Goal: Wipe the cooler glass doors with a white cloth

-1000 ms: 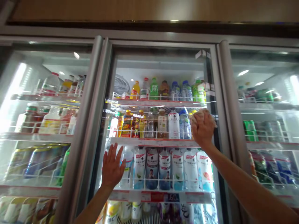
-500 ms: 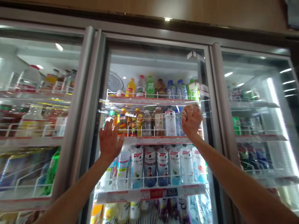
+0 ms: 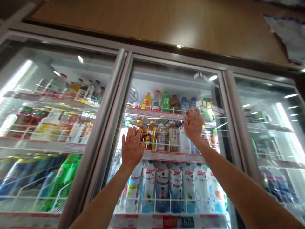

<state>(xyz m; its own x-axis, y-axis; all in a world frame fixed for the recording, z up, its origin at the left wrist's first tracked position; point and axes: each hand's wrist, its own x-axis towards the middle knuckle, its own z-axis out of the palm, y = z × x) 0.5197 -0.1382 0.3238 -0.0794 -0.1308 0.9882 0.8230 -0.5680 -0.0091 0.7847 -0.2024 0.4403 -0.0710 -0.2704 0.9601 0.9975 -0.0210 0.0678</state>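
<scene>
My left hand [image 3: 132, 149] is raised with its fingers spread, at the left part of the middle glass door [image 3: 166, 74]. Whether its palm touches the glass, I cannot tell. Higher up and to the right, my right hand [image 3: 194, 125] is closed around a crumpled pale cloth [image 3: 193, 112] against the same door. Most of the cloth is hidden by my fingers. Through the glass stand rows of drink bottles, among them a yellow juice bottle [image 3: 146, 101] and a green bottle [image 3: 165, 101] on the top shelf.
Metal door handles [image 3: 105, 127] run between the left and middle doors. A left door [image 3: 59, 60] and a right door [image 3: 264, 95] flank the middle one, with drinks behind both. A brown panel [image 3: 147, 22] spans the top. A grey sheet-like thing [image 3: 289, 39] hangs at upper right.
The view has tilted upward and turned left, so more panel and left door show. My right hand with the cloth has shifted slightly left across the door; my left hand stays spread.
</scene>
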